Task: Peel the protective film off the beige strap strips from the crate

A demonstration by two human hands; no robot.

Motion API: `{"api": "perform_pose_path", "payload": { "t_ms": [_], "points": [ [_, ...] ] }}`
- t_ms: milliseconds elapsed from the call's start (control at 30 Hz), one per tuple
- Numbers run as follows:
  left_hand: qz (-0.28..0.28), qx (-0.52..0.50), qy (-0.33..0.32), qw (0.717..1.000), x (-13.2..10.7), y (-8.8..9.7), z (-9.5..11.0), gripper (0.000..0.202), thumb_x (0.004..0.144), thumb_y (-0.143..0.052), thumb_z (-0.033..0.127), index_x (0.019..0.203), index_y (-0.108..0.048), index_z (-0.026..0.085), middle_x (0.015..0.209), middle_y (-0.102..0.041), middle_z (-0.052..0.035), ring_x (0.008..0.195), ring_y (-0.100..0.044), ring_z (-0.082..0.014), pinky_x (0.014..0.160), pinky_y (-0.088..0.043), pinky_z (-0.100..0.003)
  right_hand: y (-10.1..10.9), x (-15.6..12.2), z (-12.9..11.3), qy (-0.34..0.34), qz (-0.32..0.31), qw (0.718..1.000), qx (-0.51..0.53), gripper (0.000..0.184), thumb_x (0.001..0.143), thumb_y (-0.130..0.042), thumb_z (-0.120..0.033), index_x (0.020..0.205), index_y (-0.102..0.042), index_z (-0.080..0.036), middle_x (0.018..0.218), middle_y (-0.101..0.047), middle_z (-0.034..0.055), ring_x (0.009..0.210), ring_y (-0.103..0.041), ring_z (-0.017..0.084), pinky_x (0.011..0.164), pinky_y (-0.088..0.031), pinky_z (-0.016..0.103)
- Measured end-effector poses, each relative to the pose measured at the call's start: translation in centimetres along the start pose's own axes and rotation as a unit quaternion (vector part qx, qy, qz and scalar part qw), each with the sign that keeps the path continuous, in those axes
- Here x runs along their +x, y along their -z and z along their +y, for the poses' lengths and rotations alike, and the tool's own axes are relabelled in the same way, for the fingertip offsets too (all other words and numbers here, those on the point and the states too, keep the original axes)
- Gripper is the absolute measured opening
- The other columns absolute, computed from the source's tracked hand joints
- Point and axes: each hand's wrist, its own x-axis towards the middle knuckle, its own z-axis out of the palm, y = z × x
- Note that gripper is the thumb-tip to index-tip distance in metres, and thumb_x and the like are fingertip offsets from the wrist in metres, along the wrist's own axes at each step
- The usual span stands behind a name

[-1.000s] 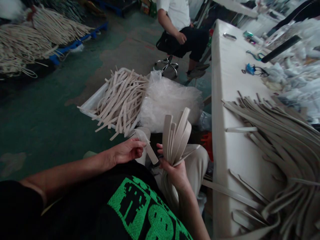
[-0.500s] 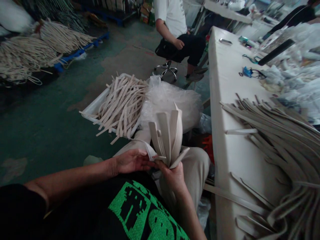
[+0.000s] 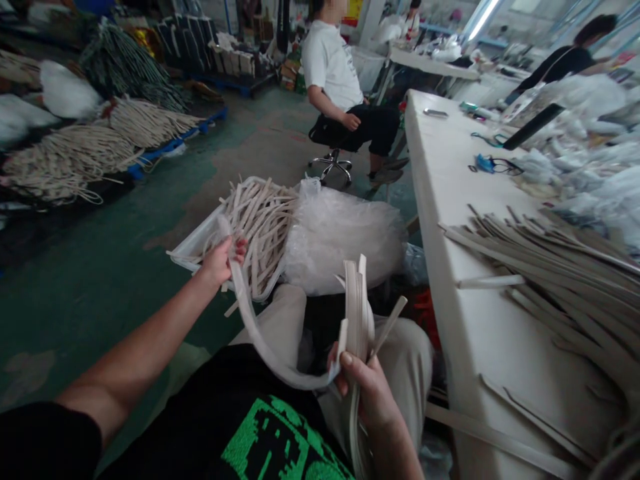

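Observation:
My left hand, stretched out over the near left part of the white tray, is closed on one end of a pale, slightly see-through strip. The strip sags in a curve across my lap to my right hand. There my fingers are wrapped round a bundle of beige flat strips, held upright over my right thigh. One short strip end juts out to the right of the bundle. The tray holds a heap of loose beige strips.
A clear plastic bag bulges beside the tray. On my right stands a white-covered table with many long beige strips, scissors and plastic bags. Ahead, a person sits on a wheeled chair. Bundled cords lie on pallets at left.
My left hand has moved away from my right hand, forward and left toward the tray, drawing the pale strip out. The bundle has turned more upright in my right hand. My view has tilted up.

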Motion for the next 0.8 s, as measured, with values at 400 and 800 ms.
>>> {"api": "perform_pose_path", "payload": {
  "t_ms": [400, 800],
  "points": [
    [-0.501, 0.363, 0.176, 0.765, -9.8, 0.5, -12.1, 0.038, 0.090, -0.070, 0.052, 0.086, -0.071, 0.015, 0.073, -0.071, -0.0069, 0.061, -0.062, -0.0145, 0.058, -0.044, -0.024, -0.7, 4.9, -1.7, 0.059, 0.073, 0.994, 0.061, 0.044, 0.070, -0.081, -0.046, 0.097, -0.077, -0.011, 0.052, -0.049, -0.0046, 0.050, -0.044, 0.012, 0.052, -0.037, 0.024],
    [-0.476, 0.418, 0.073, 0.770, -11.9, -1.4, -14.1, 0.038, 0.083, -0.075, 0.053, 0.100, -0.071, 0.019, 0.079, -0.066, -0.0019, 0.073, -0.058, -0.0179, 0.069, -0.045, -0.027, -0.4, 5.4, -1.7, 0.043, 0.139, 0.989, -0.038, 0.041, 0.067, -0.080, -0.046, 0.082, -0.076, -0.008, 0.046, -0.051, -0.0030, 0.041, -0.044, 0.012, 0.042, -0.034, 0.024]
  ]
}}
